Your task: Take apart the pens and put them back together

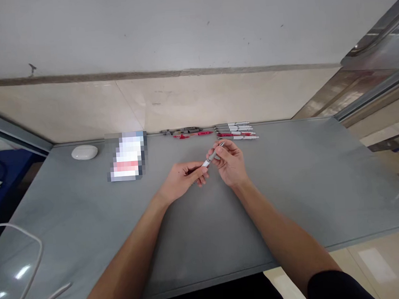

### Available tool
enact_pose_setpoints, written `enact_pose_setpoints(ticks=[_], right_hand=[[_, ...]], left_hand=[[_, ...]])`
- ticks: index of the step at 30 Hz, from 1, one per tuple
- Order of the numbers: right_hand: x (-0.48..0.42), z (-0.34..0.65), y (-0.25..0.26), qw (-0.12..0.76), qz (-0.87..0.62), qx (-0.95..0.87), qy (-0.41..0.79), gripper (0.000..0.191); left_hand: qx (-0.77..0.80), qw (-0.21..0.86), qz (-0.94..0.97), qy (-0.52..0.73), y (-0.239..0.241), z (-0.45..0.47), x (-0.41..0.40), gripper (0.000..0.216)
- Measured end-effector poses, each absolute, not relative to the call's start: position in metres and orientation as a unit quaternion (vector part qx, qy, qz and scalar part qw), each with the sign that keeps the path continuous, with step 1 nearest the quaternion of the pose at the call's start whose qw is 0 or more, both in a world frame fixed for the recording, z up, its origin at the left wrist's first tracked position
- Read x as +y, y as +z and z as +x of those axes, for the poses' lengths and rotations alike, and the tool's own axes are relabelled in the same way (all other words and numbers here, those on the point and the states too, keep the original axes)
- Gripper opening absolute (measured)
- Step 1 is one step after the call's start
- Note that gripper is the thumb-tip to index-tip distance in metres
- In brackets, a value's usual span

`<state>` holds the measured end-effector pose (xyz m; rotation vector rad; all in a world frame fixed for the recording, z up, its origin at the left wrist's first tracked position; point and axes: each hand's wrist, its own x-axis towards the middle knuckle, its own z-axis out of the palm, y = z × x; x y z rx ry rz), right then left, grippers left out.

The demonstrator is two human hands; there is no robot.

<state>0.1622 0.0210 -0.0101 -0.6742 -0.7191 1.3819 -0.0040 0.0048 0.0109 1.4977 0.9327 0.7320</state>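
Between my two hands, above the middle of the table, is a white and grey pen (208,160), tilted with its tip up to the right. My left hand (184,177) is closed on the white lower end. The fingers of my right hand (231,162) pinch the grey part near the tip. Just beyond my right hand lies a row of several white, grey and red pens (236,131). To their left are red pen parts (193,134) and dark pen parts (181,130), too small to make out fully.
A white rounded case (84,152) sits at the back left of the grey table (308,187), beside a blurred phone (128,155). A white cable (39,252) curves over the near left. A wall (196,99) borders the far edge.
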Motion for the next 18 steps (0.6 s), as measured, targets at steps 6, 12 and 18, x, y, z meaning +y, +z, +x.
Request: enact_pose_setpoints(ticks=[6,12,18], right_hand=[[0.022,0.158,-0.011,0.674,-0.323,-0.304,0.59,0.019],[0.023,0.164,-0.013,0.66,-0.303,-0.313,0.612,0.02],[0.023,0.172,-0.013,0.648,-0.277,-0.334,0.626,0.012]], left_hand=[[0.429,0.512,0.665,0.335,0.004,-0.002,0.006,0.029],[0.401,0.551,0.658,0.321,0.005,-0.004,0.007,0.033],[0.344,0.656,0.608,0.285,0.009,-0.004,0.007,0.035]])
